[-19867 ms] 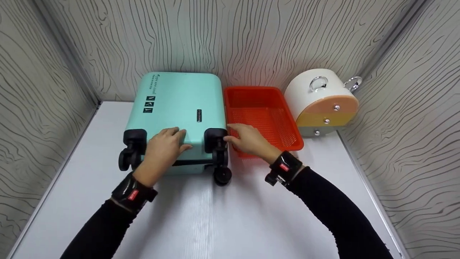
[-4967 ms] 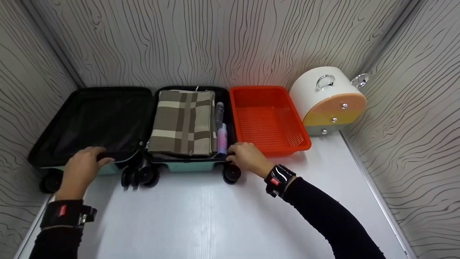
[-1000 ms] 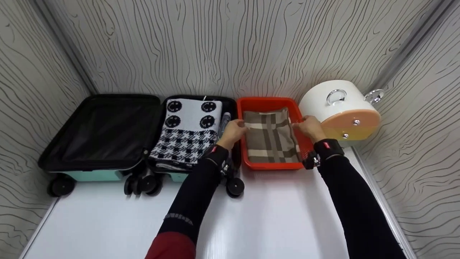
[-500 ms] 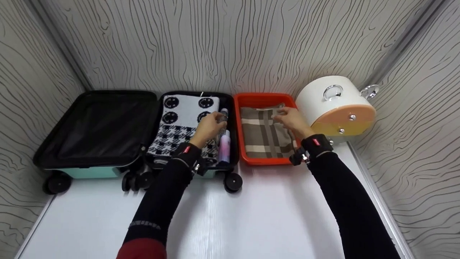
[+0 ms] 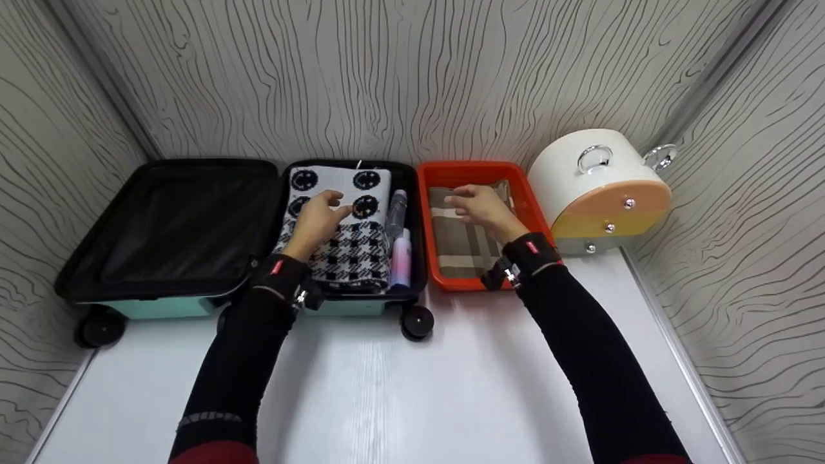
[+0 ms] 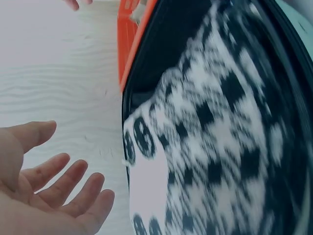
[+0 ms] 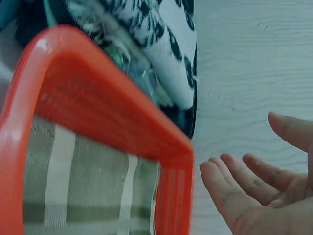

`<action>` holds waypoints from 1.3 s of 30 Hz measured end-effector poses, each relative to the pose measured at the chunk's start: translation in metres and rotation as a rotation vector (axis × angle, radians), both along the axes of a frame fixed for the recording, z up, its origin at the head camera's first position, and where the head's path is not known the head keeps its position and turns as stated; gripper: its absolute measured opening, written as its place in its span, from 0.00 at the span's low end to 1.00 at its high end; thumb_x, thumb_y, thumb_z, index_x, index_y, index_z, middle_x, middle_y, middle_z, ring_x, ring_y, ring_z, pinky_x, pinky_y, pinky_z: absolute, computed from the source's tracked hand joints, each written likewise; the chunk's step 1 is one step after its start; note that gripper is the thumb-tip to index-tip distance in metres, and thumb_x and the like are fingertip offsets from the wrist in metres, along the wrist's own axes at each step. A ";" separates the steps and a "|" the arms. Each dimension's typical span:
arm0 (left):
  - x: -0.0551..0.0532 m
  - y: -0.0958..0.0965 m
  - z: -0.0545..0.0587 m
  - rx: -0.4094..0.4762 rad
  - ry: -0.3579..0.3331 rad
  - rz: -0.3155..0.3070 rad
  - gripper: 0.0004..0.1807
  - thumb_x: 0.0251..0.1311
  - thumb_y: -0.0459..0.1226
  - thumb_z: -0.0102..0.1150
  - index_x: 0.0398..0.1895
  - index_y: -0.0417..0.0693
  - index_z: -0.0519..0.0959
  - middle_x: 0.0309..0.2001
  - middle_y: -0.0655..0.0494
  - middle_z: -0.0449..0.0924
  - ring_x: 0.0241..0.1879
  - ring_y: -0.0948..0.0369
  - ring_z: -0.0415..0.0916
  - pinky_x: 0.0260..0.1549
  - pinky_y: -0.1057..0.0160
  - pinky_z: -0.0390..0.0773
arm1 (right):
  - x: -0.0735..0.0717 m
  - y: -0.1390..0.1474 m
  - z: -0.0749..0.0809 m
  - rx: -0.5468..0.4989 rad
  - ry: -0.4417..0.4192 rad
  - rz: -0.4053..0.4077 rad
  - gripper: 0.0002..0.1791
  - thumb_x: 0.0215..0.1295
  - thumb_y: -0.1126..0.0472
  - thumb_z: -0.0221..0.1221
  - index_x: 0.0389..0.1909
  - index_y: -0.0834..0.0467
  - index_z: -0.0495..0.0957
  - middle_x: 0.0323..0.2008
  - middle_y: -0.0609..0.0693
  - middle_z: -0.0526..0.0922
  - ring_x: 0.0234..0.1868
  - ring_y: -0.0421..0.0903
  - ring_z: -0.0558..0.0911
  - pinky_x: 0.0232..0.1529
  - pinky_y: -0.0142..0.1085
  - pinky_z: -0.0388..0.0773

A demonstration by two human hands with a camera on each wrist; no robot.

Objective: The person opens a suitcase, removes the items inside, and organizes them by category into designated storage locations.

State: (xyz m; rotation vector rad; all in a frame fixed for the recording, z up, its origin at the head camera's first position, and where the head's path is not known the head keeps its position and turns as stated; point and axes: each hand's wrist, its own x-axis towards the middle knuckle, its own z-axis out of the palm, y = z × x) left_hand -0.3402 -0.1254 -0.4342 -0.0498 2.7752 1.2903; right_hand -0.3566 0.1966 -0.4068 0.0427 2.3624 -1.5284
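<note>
In the head view my left hand (image 5: 316,222), fingers loosely bent and holding nothing, hovers over a folded black-and-white knit scarf (image 5: 351,248) with smiley faces and houndstooth checks. The scarf lies in the right half of the open mint suitcase (image 5: 345,308). My right hand (image 5: 483,207) is above the red basket (image 5: 464,283), its fingers apart and nothing in them. Folded inside that basket is a brown plaid cloth (image 5: 454,241), also plain in the right wrist view. Beside the scarf lie a clear bottle (image 5: 396,216) and a pink-and-purple bottle (image 5: 401,261).
The suitcase's black-lined left half (image 5: 180,225) lies flat beside the packed half. To the basket's right stands a white rounded box (image 5: 580,154) with coloured drawers and ring handles. A patterned wall (image 5: 412,77) rises behind everything; white tabletop (image 5: 387,386) extends in front.
The suitcase, closed at first, now lies open. The plaid cloth has gone from it into the red basket, baring the scarf. Both hands have let go of the cloth and moved left.
</note>
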 end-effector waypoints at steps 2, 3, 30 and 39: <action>0.002 -0.015 -0.001 0.005 0.001 0.033 0.30 0.82 0.42 0.55 0.79 0.37 0.69 0.76 0.35 0.75 0.71 0.41 0.79 0.73 0.45 0.78 | -0.002 -0.014 -0.004 -0.055 -0.018 -0.001 0.33 0.84 0.56 0.58 0.81 0.66 0.64 0.79 0.65 0.72 0.78 0.62 0.74 0.81 0.52 0.72; 0.003 -0.023 -0.002 0.001 0.008 0.048 0.30 0.82 0.42 0.54 0.79 0.36 0.69 0.75 0.35 0.76 0.70 0.41 0.78 0.73 0.45 0.78 | -0.002 -0.022 -0.007 -0.084 -0.024 -0.003 0.33 0.84 0.57 0.58 0.81 0.66 0.64 0.79 0.66 0.71 0.79 0.62 0.74 0.82 0.52 0.72; 0.000 -0.101 -0.037 0.127 -0.328 0.083 0.35 0.84 0.46 0.48 0.78 0.25 0.64 0.75 0.28 0.69 0.65 0.43 0.72 0.72 0.46 0.76 | -0.002 -0.126 -0.075 -0.225 -0.259 -0.033 0.33 0.80 0.58 0.62 0.78 0.69 0.67 0.81 0.67 0.68 0.81 0.63 0.71 0.84 0.52 0.69; -0.010 -0.093 -0.055 0.051 -0.366 0.021 0.22 0.82 0.44 0.51 0.58 0.30 0.75 0.29 0.57 0.64 0.26 0.62 0.63 0.35 0.62 0.71 | -0.002 -0.141 -0.088 -0.239 -0.259 -0.144 0.23 0.76 0.55 0.66 0.63 0.65 0.76 0.53 0.53 0.82 0.58 0.50 0.82 0.68 0.44 0.80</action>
